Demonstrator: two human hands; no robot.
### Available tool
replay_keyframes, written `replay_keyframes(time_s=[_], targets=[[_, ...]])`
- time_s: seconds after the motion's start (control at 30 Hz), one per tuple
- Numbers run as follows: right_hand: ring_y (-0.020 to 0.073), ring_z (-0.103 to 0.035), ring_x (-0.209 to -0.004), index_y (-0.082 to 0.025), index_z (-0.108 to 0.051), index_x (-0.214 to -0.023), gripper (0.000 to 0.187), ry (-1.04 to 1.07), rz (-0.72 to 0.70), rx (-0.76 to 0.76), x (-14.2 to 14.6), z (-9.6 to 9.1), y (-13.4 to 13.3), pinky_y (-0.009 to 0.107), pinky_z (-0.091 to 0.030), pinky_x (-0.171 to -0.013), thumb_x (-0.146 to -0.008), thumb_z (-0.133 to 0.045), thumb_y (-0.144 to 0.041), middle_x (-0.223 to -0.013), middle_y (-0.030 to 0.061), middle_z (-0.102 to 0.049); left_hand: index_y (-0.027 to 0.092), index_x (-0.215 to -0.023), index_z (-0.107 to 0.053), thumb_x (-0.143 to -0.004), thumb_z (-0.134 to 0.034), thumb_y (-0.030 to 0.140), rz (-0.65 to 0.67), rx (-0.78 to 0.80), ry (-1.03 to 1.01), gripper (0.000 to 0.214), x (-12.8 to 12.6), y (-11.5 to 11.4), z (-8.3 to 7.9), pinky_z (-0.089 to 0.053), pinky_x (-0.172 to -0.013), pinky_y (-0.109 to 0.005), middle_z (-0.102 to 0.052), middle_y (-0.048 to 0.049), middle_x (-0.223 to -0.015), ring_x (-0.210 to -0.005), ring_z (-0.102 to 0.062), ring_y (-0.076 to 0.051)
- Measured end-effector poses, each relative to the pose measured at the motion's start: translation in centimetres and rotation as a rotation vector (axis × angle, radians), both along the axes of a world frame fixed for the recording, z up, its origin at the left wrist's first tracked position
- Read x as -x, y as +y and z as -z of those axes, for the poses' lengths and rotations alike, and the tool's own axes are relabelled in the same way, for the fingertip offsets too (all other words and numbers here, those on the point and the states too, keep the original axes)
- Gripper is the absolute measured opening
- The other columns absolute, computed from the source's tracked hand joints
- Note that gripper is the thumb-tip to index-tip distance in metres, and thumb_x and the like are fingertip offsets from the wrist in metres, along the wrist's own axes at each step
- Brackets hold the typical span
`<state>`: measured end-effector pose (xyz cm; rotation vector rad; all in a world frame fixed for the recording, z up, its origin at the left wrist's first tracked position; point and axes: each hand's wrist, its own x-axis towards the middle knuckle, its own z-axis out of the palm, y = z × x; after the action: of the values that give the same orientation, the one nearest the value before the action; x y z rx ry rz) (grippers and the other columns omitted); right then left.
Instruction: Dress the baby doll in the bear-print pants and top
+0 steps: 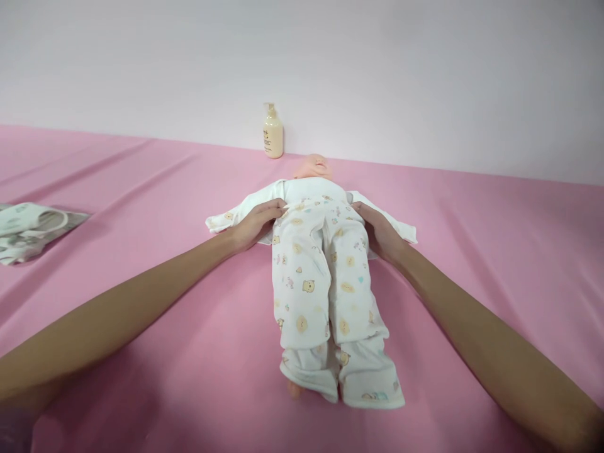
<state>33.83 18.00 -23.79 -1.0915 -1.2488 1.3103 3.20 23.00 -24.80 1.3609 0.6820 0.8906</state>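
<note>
A baby doll (315,167) lies on its back, head away from me, in a white long-sleeved top (314,187). Printed white baby trousers (306,264) with small bears cover its legs up to the waist. At the left side of the waistband, my left hand (258,223) has its fingers closed on the cloth. My right hand (380,229) grips the waistband's opposite side, its fingertips partly hidden by the fabric. Both sleeves spread outward beyond my hands. One foot (295,390) peeks from the left trouser leg; the other foot is hidden.
A cream pump bottle (273,135) stands upright behind the doll's head, close to the pale wall (401,82). Folded printed cloth (33,226) lies at the far left. A creased pink sheet (189,352) covers the surface.
</note>
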Motion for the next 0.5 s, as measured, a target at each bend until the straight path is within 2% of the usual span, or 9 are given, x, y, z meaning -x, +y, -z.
replay_keyframes(time_s=[0.1,0.17,0.23,0.3,0.37,0.43,0.5], targets=[[0.0177,-0.047,-0.074,-0.024,-0.063,-0.087,0.032,-0.243,0.036,-0.098,-0.3,-1.0,-0.2,0.031,-0.041,-0.068,-0.093,-0.072,-0.054,-0.081,-0.0002,-0.054,0.021,-0.090,-0.060,-0.097,-0.066,0.043,-0.064,-0.211,0.164,0.025,-0.1,-0.8,-0.9,-0.038,-0.064,-0.029,-0.054,-0.0006,-0.079,-0.071,-0.049,-0.017],[0.0198,-0.051,-0.082,-0.024,-0.063,-0.087,0.030,-0.457,0.072,-0.246,-0.1,-2.0,-0.3,0.033,-0.043,-0.076,-0.095,-0.070,-0.052,-0.086,0.0012,-0.057,0.022,-0.093,-0.059,-0.102,-0.061,0.047,-0.137,-0.427,0.316,0.027,-0.2,-1.4,-1.8,-0.040,-0.067,-0.031,-0.056,-0.0021,-0.082,-0.074,-0.050,-0.019],[0.0228,-0.055,-0.098,-0.024,-0.062,-0.086,0.026,-0.619,0.096,-0.423,0.4,-2.9,-0.1,0.036,-0.045,-0.090,-0.095,-0.069,-0.048,-0.098,0.0036,-0.061,0.022,-0.097,-0.060,-0.104,-0.058,0.044,-0.190,-0.678,0.425,0.024,-0.2,-1.7,-2.6,-0.045,-0.078,-0.035,-0.061,-0.0056,-0.092,-0.086,-0.054,-0.022],[0.0230,-0.055,-0.103,-0.025,-0.062,-0.089,0.022,-0.659,0.083,-0.498,1.1,-3.3,0.5,0.037,-0.044,-0.096,-0.097,-0.066,-0.045,-0.104,0.0043,-0.062,0.022,-0.098,-0.058,-0.103,-0.059,0.041,-0.176,-0.857,0.448,0.020,-0.2,-1.5,-3.0,-0.046,-0.091,-0.039,-0.063,-0.0082,-0.102,-0.099,-0.055,-0.025],[0.0204,-0.055,-0.091,-0.026,-0.059,-0.095,0.022,-0.587,0.066,-0.404,1.8,-3.2,1.6,0.035,-0.046,-0.088,-0.101,-0.061,-0.047,-0.096,0.0023,-0.060,0.022,-0.101,-0.056,-0.104,-0.058,0.041,-0.124,-0.836,0.424,0.019,-0.3,-0.9,-3.1,-0.047,-0.094,-0.039,-0.063,-0.0082,-0.108,-0.102,-0.055,-0.024],[0.0183,-0.051,-0.078,-0.027,-0.056,-0.099,0.025,-0.460,0.095,-0.249,2.2,-2.9,3.1,0.032,-0.045,-0.076,-0.102,-0.059,-0.051,-0.087,-0.0001,-0.057,0.023,-0.106,-0.053,-0.106,-0.055,0.043,-0.116,-0.650,0.430,0.021,-0.4,-0.1,-3.0,-0.048,-0.085,-0.035,-0.062,-0.0058,-0.105,-0.095,-0.057,-0.021],[0.0176,-0.052,-0.076,-0.027,-0.056,-0.100,0.029,-0.338,0.121,-0.114,2.3,-2.6,4.5,0.030,-0.046,-0.071,-0.099,-0.064,-0.054,-0.085,-0.0005,-0.058,0.023,-0.109,-0.052,-0.108,-0.052,0.047,-0.172,-0.424,0.481,0.024,-0.8,0.6,-3.0,-0.048,-0.077,-0.032,-0.062,-0.0035,-0.100,-0.086,-0.057,-0.019]])
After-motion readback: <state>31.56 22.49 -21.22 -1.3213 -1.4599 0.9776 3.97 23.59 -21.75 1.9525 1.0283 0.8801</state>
